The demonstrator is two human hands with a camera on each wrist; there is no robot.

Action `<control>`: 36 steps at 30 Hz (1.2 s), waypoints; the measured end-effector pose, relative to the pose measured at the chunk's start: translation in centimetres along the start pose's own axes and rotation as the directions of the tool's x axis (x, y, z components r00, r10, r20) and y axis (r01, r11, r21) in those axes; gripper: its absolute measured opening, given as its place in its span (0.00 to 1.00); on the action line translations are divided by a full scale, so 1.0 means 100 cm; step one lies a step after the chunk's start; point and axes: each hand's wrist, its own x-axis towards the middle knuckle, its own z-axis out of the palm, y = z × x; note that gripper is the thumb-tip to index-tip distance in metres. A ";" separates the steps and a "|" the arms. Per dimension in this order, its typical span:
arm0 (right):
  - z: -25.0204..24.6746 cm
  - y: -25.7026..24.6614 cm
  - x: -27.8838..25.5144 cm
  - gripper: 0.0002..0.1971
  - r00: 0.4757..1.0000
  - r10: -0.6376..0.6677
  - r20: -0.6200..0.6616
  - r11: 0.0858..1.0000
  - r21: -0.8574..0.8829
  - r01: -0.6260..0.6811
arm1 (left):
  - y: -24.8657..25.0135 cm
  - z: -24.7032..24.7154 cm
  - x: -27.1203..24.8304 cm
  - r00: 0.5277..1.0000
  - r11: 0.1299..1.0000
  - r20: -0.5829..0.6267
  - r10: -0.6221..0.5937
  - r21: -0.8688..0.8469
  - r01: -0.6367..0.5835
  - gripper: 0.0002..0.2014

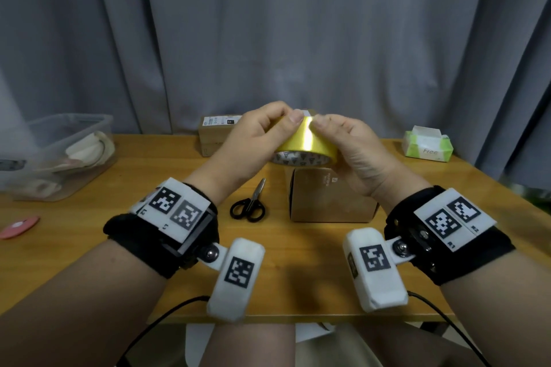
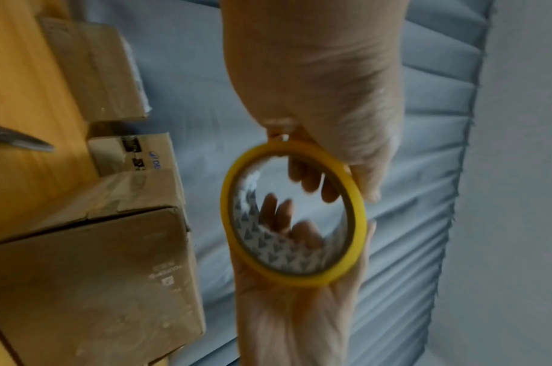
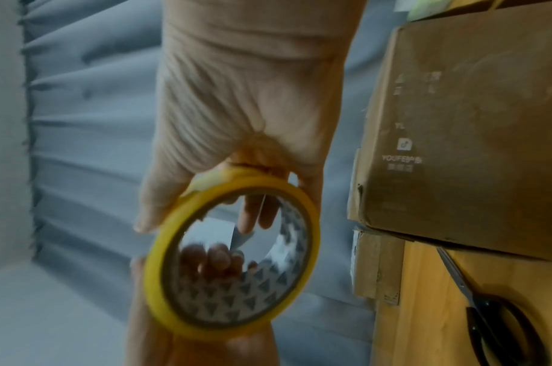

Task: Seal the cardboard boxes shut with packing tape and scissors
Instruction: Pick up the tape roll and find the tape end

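Observation:
I hold a yellow packing tape roll (image 1: 307, 143) in the air with both hands, above the near cardboard box (image 1: 331, 199). My left hand (image 1: 286, 121) grips its left side, thumb on the top of the outer wrap. My right hand (image 1: 322, 124) cups the right side, fingertips pinching at the top beside the left thumb. In the wrist views fingers of both hands curl inside the tape roll's (image 2: 359, 235) (image 3: 152, 284) patterned core. Black-handled scissors (image 1: 249, 202) lie closed on the table, left of the near box. A second, labelled cardboard box (image 1: 214, 134) stands at the back.
The wooden table (image 1: 298, 262) backs onto a grey curtain. A clear plastic bin (image 1: 59, 155) sits at the left, a pink object (image 1: 19, 226) near the left edge, and a green tissue pack (image 1: 426, 143) at the back right.

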 end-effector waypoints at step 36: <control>0.014 -0.002 0.015 0.34 0.894 0.284 -0.347 0.958 0.139 -0.250 | -0.007 0.010 0.001 0.994 0.982 -0.076 0.076 0.179 -0.061 0.11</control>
